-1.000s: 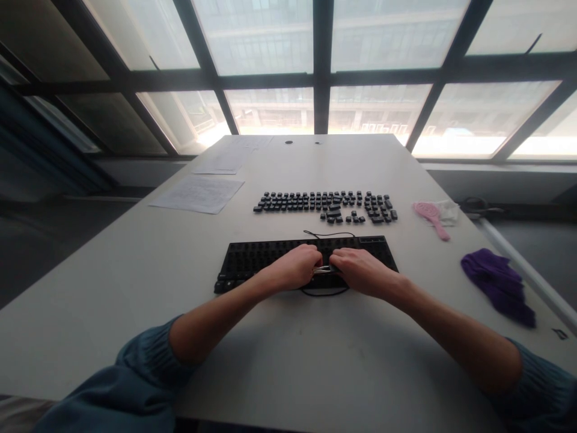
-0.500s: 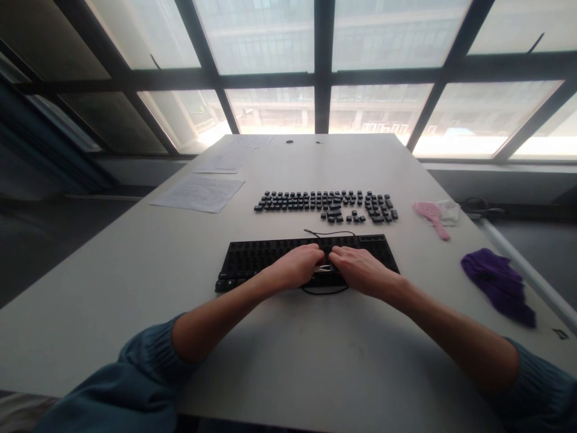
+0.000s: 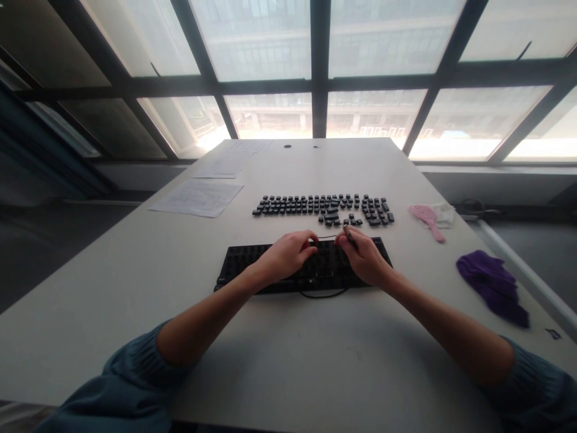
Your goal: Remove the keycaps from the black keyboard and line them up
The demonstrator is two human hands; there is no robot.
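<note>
A black keyboard (image 3: 246, 255) lies on the table in front of me, many of its key positions without caps. My left hand (image 3: 291, 252) hovers over its middle, thumb and forefinger curved and apart, with nothing visible between them. Above the right part of the keyboard, my right hand (image 3: 364, 257) is closed on a dark narrow piece (image 3: 350, 236) that sticks up between the fingers. Its exact kind is not clear. A thin pale outline (image 3: 324, 274) shows near the keyboard's front edge. Behind the keyboard, loose black keycaps (image 3: 293, 205) are laid out in rows.
On the right lie a pink hairbrush (image 3: 426, 216) beside a white cloth or tissue (image 3: 445, 214), and a purple cloth (image 3: 491, 285). Paper sheets (image 3: 198, 197) rest at the left. A cable (image 3: 324, 295) loops out at the keyboard's front. Windows stand beyond the table.
Both hands have risen from the front middle of the keyboard and moved apart. The dark narrow piece now shows in my right hand. The view has shifted slightly.
</note>
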